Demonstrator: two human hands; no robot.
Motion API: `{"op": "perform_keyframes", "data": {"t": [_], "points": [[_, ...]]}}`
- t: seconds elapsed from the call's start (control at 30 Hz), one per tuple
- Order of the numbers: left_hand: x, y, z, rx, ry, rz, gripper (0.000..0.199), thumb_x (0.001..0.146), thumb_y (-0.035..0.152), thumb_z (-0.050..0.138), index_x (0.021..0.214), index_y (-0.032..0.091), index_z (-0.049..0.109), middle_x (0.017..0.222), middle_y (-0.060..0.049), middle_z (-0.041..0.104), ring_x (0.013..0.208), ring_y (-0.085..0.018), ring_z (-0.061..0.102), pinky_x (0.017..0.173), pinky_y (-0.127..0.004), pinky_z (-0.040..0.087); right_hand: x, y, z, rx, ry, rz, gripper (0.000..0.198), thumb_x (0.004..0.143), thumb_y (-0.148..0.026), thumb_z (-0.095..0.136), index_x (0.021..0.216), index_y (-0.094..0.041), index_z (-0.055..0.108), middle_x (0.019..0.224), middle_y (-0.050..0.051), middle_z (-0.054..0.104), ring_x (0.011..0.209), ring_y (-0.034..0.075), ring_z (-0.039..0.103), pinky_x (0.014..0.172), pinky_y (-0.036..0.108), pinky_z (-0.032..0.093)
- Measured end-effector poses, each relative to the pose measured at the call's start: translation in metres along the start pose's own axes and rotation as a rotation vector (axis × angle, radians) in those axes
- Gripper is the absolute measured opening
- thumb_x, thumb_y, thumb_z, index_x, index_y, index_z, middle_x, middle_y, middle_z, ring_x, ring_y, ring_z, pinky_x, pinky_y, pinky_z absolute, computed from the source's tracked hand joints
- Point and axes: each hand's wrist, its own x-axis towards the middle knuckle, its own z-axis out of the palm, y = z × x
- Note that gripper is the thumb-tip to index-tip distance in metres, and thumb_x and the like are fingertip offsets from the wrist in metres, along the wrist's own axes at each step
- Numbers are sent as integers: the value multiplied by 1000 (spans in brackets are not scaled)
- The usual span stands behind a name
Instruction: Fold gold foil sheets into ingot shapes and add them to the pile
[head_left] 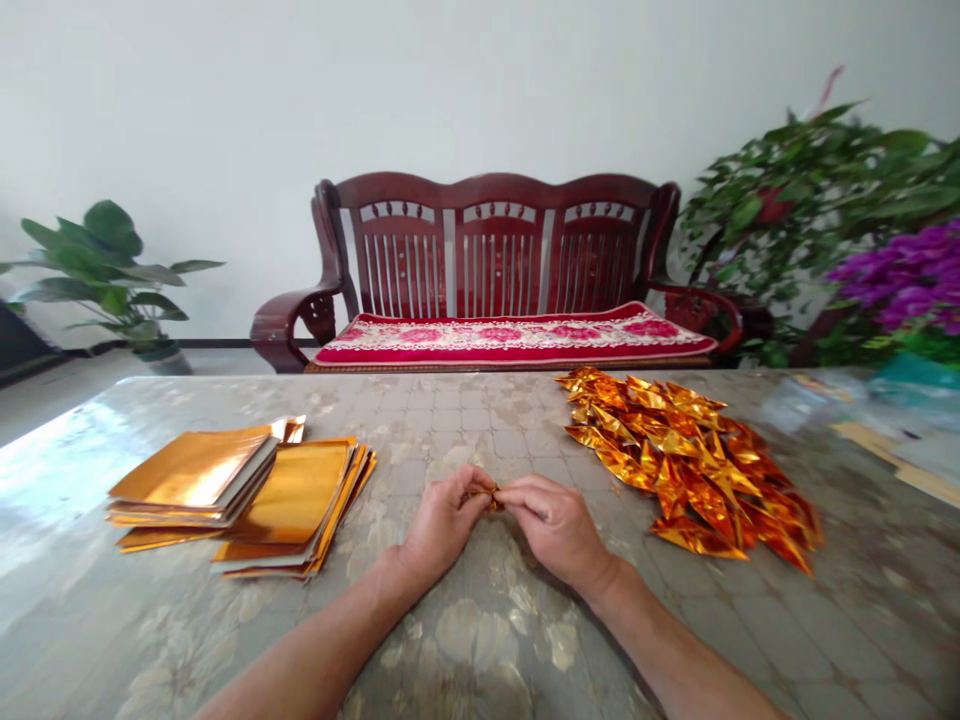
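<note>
Between my fingertips, above the middle of the table, is a small piece of gold foil paper point(493, 493), mostly hidden by the fingers. My left hand point(448, 513) pinches it from the left, thumb and fingers closed. From the other side my right hand point(559, 525) grips it, fingers pressed together. Flat gold foil sheets lie in two overlapping stacks, a left stack point(191, 468) and a nearer stack point(296, 495), off to my left. To my right spreads a heap of folded gold foil pieces point(679, 450), pointed at the ends.
A patterned cover lies over the table point(465, 640). Clear plastic packaging point(814, 400) and tan card point(900, 460) rest at the far right. Beyond the table stands a dark red wooden bench point(495, 250) with a red patterned cushion point(517, 335). Potted plants point(105, 265) flank it.
</note>
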Motion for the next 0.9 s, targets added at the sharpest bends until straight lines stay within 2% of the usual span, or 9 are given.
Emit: {"op": "perform_keyframes", "data": {"t": [0.17,0.27,0.37,0.5,0.7,0.9], "points": [[4,-3,-2,-35,6,-8,9,84,14,50,89,21,51,72,4,65,70,-12,66,65,-22,51,2,7,-9,27,-169,20,57,78,3,46,121,-27,70,115,3,73,102,17,70,91,31,58],[5,-9,-4,33,8,17,15,82,11,47,92,21,52,75,3,66,72,-13,66,68,-24,52,2,13,-14,67,-225,57,65,75,5,40,124,-28,68,118,1,72,105,17,70,92,32,58],[5,-16,-6,67,-5,39,22,79,8,47,94,21,56,82,1,68,80,-14,67,76,-27,54,1,18,-16,84,-250,68,61,81,2,40,125,-30,67,119,0,72,106,16,69,90,31,58],[5,-17,-7,-3,-72,59,28,80,5,41,95,20,59,89,0,70,87,-15,68,82,-29,55,1,23,-17,65,-257,78,54,87,-2,44,123,-34,68,118,-3,72,104,15,70,91,30,57],[4,-9,-10,22,-110,82,16,89,15,46,90,21,61,90,-1,71,83,-14,68,80,-27,56,-1,28,-14,11,-172,133,39,88,-12,57,117,-33,71,111,-3,75,98,17,72,87,30,59],[5,-9,-9,-7,-106,31,22,91,19,47,105,22,65,94,-1,74,80,-15,70,78,-28,57,-4,29,-13,-37,-143,111,34,89,-14,58,113,-32,73,109,-3,75,95,17,73,86,29,59]]}}
